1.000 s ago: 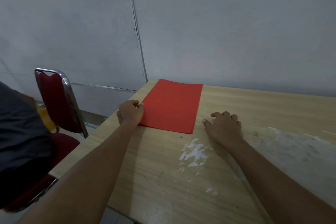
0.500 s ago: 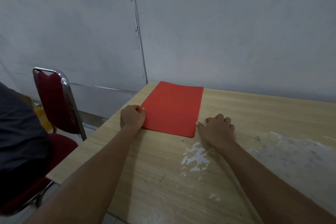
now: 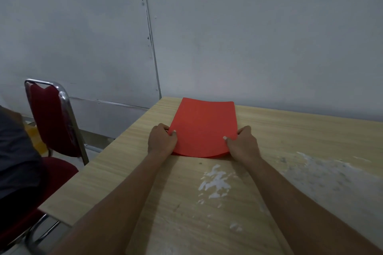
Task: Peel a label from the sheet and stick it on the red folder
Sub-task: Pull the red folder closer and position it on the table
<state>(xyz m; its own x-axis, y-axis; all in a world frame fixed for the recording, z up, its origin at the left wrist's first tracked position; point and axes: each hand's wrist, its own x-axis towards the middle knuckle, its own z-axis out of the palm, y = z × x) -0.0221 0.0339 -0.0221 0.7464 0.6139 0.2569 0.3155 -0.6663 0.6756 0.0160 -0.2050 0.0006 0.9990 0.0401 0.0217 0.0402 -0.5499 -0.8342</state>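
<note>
Head view. Left hand (image 3: 162, 140) is gripping the left edge of the red folder (image 3: 204, 128), thumb lying on top, fingers curled under. Right hand (image 3: 242, 143) is pinching the right edge the same way, thumb pressing the cover. Folder is sitting between the two hands near the far left corner of the wooden table (image 3: 290, 151), its near edge bowing up off the surface. White scuffed patch (image 3: 215, 182) is lying just nearer than the folder. Red chair (image 3: 51, 118) is standing left of the table. Half a second ago the folder was lying flat and the right hand was only touching its corner; now both hands are clasping it.
</note>
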